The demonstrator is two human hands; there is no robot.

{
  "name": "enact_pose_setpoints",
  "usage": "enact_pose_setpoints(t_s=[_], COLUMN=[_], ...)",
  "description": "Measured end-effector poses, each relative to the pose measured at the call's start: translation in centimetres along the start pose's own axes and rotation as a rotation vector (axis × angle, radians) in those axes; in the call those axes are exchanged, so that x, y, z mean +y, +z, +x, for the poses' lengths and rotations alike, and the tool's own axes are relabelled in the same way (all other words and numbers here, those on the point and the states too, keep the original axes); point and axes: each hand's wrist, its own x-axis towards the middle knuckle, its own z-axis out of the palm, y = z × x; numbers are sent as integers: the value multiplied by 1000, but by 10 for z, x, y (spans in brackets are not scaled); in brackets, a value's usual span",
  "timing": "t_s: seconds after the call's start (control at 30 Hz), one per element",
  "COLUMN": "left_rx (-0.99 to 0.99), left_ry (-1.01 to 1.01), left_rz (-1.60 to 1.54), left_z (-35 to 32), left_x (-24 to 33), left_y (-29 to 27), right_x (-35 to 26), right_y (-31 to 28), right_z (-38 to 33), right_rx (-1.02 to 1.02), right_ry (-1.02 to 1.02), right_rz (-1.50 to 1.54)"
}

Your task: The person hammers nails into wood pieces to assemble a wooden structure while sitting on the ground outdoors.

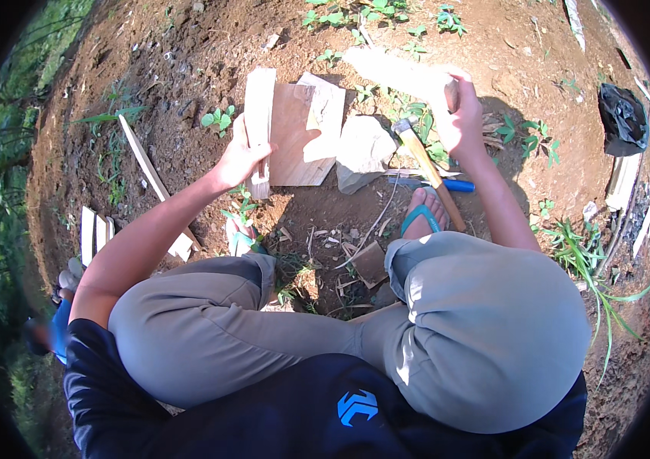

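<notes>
Wooden block [260, 107], edges gripped by left hand [241, 159], handle [451, 95] in right hand [463, 126], well apart

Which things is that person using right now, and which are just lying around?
Probably in use:
- wood piece, held in the left hand
- brown-handled tool, gripped in the right hand; glare hides its far end

Seemingly just lying about:
- wooden-handled tool
- pale rock
- black bag
- long wood strip

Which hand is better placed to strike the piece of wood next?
Probably the right hand: it holds a brown handle with a bright, blade-like shape extending from it, while the left hand holds the piece of wood.
</notes>
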Motion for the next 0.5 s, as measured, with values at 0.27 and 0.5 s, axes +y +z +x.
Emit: enact_pose_setpoints(t_s=[0.27, 0.5], left_rx=[31, 60], left_ry=[6, 53], left_rz=[-5, 143], left_z=[-6, 4], left_x=[-3, -3], left_y=[-1, -6], right_x=[-10, -3], right_y=[13, 39], right_z=[39, 63], right_rx=[14, -127], right_ry=[185, -101], right_rz=[217, -216])
